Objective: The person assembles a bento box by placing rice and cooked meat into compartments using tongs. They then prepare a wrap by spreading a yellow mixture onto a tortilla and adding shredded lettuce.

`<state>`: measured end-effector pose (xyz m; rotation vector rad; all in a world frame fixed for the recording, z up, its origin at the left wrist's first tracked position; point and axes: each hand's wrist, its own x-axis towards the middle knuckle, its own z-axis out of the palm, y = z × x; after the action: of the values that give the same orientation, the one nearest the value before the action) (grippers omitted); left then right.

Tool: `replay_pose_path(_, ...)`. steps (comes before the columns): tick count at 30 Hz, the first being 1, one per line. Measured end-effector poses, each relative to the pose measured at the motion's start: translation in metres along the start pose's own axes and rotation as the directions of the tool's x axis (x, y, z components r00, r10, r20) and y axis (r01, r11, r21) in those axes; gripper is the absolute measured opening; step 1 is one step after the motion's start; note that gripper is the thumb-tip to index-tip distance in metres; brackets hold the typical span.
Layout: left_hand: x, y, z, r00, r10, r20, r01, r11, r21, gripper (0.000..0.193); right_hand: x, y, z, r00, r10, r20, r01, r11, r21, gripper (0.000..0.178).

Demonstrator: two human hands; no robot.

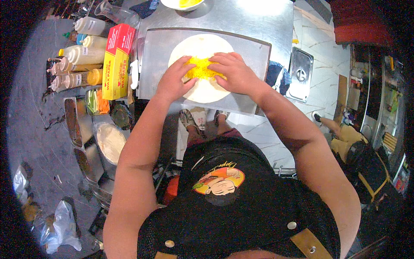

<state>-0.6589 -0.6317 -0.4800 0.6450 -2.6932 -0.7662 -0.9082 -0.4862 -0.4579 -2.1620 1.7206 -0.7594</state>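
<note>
A round, pale tortilla (202, 92) lies flat on a sheet of greyish paper (157, 49) at the front of the steel table. On its middle sits a loose heap of bright yellow bits (201, 69); whether rice or shredded cheese, I cannot tell. My left hand (176, 78) rests at the heap's left side, fingers apart and bent toward it. From the right, my right hand (236, 74) reaches over the tortilla with spread fingers touching the heap's edge. Neither hand grips anything. A white bowl (171, 6) with more yellow bits stands at the far edge of view.
Left of the paper are a white-handled utensil (134, 74), a red and yellow wax paper box (115, 60) and several squeeze bottles (86, 55). Cut vegetables (98, 102) and a wrapped flatbread stack (111, 142) stand nearer. A striped cloth (279, 77) and steel lid (300, 74) lie right.
</note>
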Motion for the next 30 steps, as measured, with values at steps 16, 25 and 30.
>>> replay_pose_path(16,0.017,0.012,0.007,0.990,0.128,0.059,-0.131,0.989,0.063,0.036,-0.016,0.019,-0.013,0.995,0.086,0.046,-0.086,0.996,-0.004,0.034)
replay_pose_path(25,0.028,0.019,0.019,0.982,0.155,0.104,-0.160,0.986,0.039,0.037,-0.031,0.017,-0.016,0.980,0.124,0.156,-0.115,0.991,-0.068,0.042)
replay_pose_path(30,0.020,-0.002,-0.004,0.999,0.021,0.043,-0.020,1.000,-0.019,0.041,-0.028,0.014,0.000,0.985,0.140,0.105,-0.133,0.989,-0.072,0.035)
